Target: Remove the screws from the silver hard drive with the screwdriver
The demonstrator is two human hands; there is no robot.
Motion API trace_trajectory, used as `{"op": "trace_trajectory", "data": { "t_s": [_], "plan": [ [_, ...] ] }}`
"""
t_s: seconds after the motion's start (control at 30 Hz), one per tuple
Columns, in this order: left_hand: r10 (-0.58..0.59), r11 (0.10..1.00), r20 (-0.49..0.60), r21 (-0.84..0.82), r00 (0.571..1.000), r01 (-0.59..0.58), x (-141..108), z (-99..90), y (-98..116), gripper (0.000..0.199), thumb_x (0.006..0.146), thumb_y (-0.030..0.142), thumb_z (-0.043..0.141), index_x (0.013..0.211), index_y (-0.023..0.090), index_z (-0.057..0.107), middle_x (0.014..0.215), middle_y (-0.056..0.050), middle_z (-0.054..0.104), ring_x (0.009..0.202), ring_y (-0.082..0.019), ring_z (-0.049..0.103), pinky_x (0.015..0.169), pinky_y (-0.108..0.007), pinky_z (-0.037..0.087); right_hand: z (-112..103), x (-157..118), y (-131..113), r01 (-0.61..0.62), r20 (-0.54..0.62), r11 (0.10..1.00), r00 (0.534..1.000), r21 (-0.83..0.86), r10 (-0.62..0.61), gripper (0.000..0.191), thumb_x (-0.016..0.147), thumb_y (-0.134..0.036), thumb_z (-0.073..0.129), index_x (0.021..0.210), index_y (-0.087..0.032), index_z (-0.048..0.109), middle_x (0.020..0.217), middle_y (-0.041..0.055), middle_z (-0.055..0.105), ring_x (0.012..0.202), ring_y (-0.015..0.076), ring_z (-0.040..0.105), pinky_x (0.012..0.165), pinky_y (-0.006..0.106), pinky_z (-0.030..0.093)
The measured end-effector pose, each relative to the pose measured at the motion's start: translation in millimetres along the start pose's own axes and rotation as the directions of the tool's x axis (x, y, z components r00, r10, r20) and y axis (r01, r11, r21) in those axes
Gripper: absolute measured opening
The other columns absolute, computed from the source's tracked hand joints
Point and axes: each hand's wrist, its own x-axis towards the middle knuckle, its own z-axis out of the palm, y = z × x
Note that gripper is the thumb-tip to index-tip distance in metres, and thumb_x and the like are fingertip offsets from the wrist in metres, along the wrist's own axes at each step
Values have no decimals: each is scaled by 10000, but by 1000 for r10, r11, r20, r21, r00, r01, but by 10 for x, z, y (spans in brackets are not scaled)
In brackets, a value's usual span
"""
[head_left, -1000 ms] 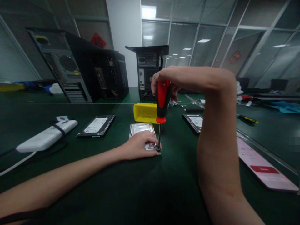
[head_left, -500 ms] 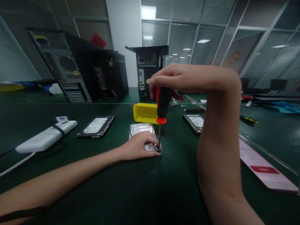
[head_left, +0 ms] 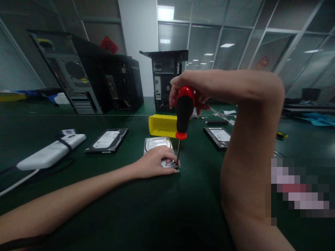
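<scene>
A silver hard drive [head_left: 156, 142] lies on the green table in front of me. My left hand [head_left: 155, 161] is closed over its near end, fingers and thumb gripping the sides and covering much of the label. A screwdriver [head_left: 184, 112] with a black and red handle stands nearly upright, its tip at the drive's near right corner beside my left fingertips. From above, my right hand [head_left: 195, 83] reaches round the handle with a bent wrist, fingers about its upper part; the handle's red end shows. The exact contact of the tip is hidden by my fingers.
Behind the drive sits a yellow bin [head_left: 162, 125]. Other hard drives lie left [head_left: 108, 140] and right [head_left: 218, 137]. A white power strip [head_left: 52, 153] with cables is at far left. Computer cases [head_left: 87, 73] stand at the back, one more [head_left: 167, 80] in the middle.
My right hand has shifted slightly right and loosened around the handle, so the red end now shows. The screwdriver tip and my left hand have stayed in place.
</scene>
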Motion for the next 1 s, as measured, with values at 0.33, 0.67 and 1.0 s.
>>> {"op": "trace_trajectory", "data": {
  "t_s": [0.33, 0.67, 1.0],
  "plan": [
    [-6, 1000, 11, -19, 1000, 6, -10, -8, 10, 186, 809, 316, 662, 948, 194, 688, 806, -2, 569, 781, -151, 521, 715, -244, 385, -18, 40, 58, 113, 91, 993, 990, -36, -109, 302, 949, -331, 368, 1018, -144, 594, 924, 54, 590, 669, 90, 516, 544, 178, 405],
    [-11, 1000, 8, -7, 1000, 11, 3, -1, 12, 192, 807, 321, 665, 948, 194, 690, 787, 1, 564, 771, -153, 519, 715, -251, 384, -44, 92, 122, 38, 81, 998, 996, -48, -34, 480, 885, -547, 409, 991, -129, 620, 807, 46, 619, 580, 88, 533, 484, 198, 406],
    [-12, 1000, 10, -12, 1000, 12, 1, -2, 2, 192, 813, 328, 657, 954, 201, 686, 799, 1, 565, 780, -156, 529, 738, -263, 391, -8, 36, 56, 110, 84, 988, 989, 108, -119, 322, 944, -384, 372, 1005, -187, 620, 901, 10, 640, 654, 80, 556, 512, 183, 407]
  ]
}}
